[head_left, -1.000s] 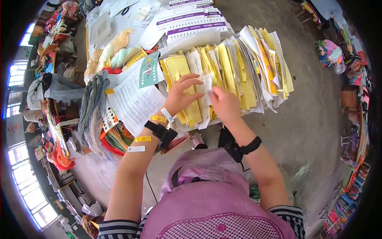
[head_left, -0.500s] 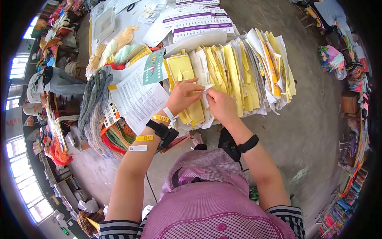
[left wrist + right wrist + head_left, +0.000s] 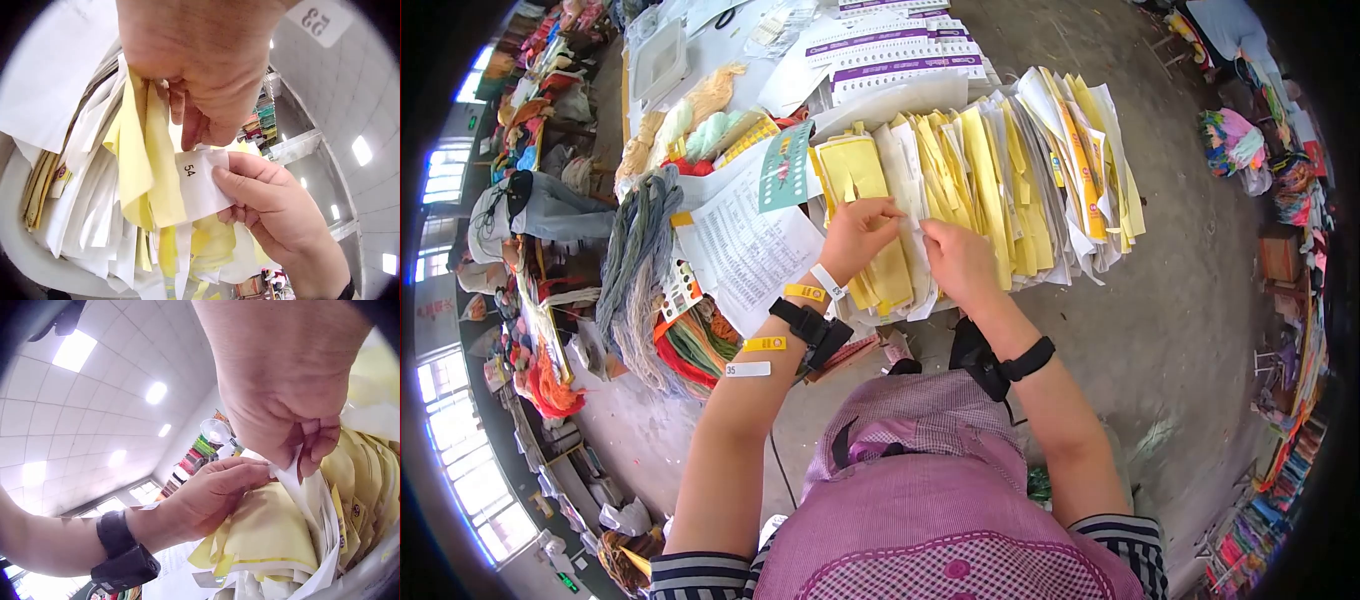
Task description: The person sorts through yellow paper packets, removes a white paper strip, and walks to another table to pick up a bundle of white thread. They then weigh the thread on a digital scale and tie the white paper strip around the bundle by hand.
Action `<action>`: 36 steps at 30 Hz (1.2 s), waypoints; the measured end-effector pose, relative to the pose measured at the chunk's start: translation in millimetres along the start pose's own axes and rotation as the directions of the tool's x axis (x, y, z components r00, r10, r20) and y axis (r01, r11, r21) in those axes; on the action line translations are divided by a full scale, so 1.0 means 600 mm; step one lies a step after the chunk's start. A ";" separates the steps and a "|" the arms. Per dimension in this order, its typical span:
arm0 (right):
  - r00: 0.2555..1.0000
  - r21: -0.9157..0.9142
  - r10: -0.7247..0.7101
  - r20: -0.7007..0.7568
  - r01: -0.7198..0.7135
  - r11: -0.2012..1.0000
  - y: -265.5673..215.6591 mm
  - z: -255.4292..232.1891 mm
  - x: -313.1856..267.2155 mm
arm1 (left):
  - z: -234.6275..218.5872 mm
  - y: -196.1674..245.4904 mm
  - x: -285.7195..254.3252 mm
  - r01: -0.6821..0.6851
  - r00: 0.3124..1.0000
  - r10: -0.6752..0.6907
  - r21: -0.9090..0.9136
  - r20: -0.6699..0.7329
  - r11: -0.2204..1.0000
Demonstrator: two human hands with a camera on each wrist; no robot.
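Between my hands stands a white paper sheet [image 3: 203,187] marked 54, upright among the packed papers in the left wrist view. My right hand [image 3: 962,262] pinches its edge, thumb laid over the paper. My left hand [image 3: 862,238] is at the other side of it, thumb and fingertips pinching its upper edge in the right wrist view. From the head the sheet shows only as a thin edge. Folded yellow paper packets [image 3: 850,165] lie just under the left hand. More yellow and white papers [image 3: 970,170] stand in a row beside the right hand.
A handwritten sheet [image 3: 745,245], a green punched card [image 3: 785,170] and grey yarn hanks [image 3: 635,265] lie at the left. Behind are purple-striped cards [image 3: 910,72] and a clear plastic box [image 3: 662,60]. Another person [image 3: 550,215] is at the far left.
The small white paper, facing up between the hands a second ago, has tipped edge-on to the head view. My left fingers, spread before, have drawn together near the right hand.
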State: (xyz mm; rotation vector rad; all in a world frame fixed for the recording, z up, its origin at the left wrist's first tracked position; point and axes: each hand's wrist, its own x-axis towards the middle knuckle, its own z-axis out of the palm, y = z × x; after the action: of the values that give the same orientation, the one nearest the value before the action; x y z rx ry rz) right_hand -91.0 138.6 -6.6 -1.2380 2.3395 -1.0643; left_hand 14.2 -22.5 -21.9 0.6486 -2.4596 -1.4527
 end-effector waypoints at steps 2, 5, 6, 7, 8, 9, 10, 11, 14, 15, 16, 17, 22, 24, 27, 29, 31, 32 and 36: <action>0.998 -0.077 -0.024 -0.054 0.019 0.997 0.002 -0.025 0.000 | 0.003 -0.013 0.004 0.091 0.996 -0.094 -0.194 -0.007 0.977; 0.972 -0.054 -0.020 -0.233 0.007 0.998 0.003 -0.062 -0.002 | -0.002 -0.007 0.003 0.166 0.984 -0.177 -0.291 -0.013 0.942; 0.933 0.045 0.023 -0.359 -0.007 0.999 0.003 -0.074 -0.003 | -0.004 -0.004 0.003 0.117 0.989 -0.137 -0.285 -0.051 0.951; 0.956 0.238 0.167 -0.239 -0.109 0.965 -0.004 -0.088 -0.007 | -0.005 0.000 0.003 0.067 0.991 -0.095 -0.278 -0.089 0.958; 0.956 0.235 0.168 -0.239 -0.111 0.966 0.002 -0.081 -0.013 | -0.007 0.005 0.002 0.067 0.992 -0.095 -0.282 -0.087 0.957; 0.958 0.673 0.284 -0.031 -0.190 0.715 0.013 -0.063 -0.018 | -0.013 0.015 0.000 0.142 0.984 -0.161 -0.223 -0.069 0.964; 0.938 0.919 0.280 0.206 -0.283 0.273 0.015 -0.048 -0.021 | -0.018 0.018 -0.001 0.217 0.972 -0.228 -0.159 -0.055 0.963; 0.889 0.922 0.310 0.337 -0.378 0.082 0.014 -0.028 -0.029 | -0.020 0.010 -0.002 0.217 0.972 -0.228 -0.158 -0.054 0.963; 0.795 0.784 0.395 0.461 -0.573 0.239 0.005 0.026 -0.038 | -0.022 -0.012 -0.005 0.194 0.979 -0.199 -0.092 -0.052 0.977; 0.737 0.706 0.455 0.501 -0.652 0.278 0.000 0.032 -0.040 | -0.023 -0.007 -0.005 0.183 0.981 -0.191 -0.167 -0.033 0.969; 0.736 0.706 0.454 0.502 -0.652 0.276 0.002 0.036 -0.046 | -0.025 -0.003 -0.004 0.171 0.983 -0.181 -0.243 -0.018 0.955; 0.840 0.524 0.414 0.351 -0.543 0.657 0.007 0.041 -0.053 | -0.026 0.002 -0.003 0.173 0.983 -0.183 -0.242 -0.020 0.955; 0.930 0.016 0.287 0.229 -0.298 0.954 -0.036 0.009 -0.051 | -0.025 0.017 -0.005 0.154 0.982 -0.174 -0.212 -0.076 0.965; 0.993 -0.055 0.076 0.088 -0.071 0.996 -0.026 0.030 -0.046 | -0.024 0.007 -0.003 0.174 0.979 -0.195 -0.253 -0.061 0.952; 0.971 -0.016 0.121 0.206 -0.120 0.993 -0.032 0.048 -0.027 | -0.024 -0.002 -0.001 0.189 0.977 -0.209 -0.268 -0.048 0.945; 0.949 -0.011 0.167 0.269 -0.171 0.985 -0.042 0.053 -0.017 | -0.023 0.002 -0.003 0.186 0.976 -0.207 -0.244 -0.061 0.952; 0.921 -0.011 0.205 0.331 -0.213 0.977 -0.043 0.064 -0.011 | -0.022 0.000 -0.002 0.195 0.974 -0.214 -0.204 -0.074 0.959; 0.905 0.060 0.248 0.345 -0.285 0.957 -0.030 0.079 -0.013 | -0.022 -0.001 -0.003 0.194 0.973 -0.215 -0.202 -0.087 0.960; 0.938 0.251 0.325 0.122 -0.346 0.904 0.015 0.120 -0.013 | -0.016 -0.010 -0.006 0.142 0.978 -0.174 -0.244 -0.116 0.959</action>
State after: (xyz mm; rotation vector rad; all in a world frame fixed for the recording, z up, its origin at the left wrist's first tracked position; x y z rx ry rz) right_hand -52.2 113.7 -63.2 -0.7291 2.1562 -1.1415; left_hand 22.6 -30.6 -22.3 0.8778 -2.1320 -1.6652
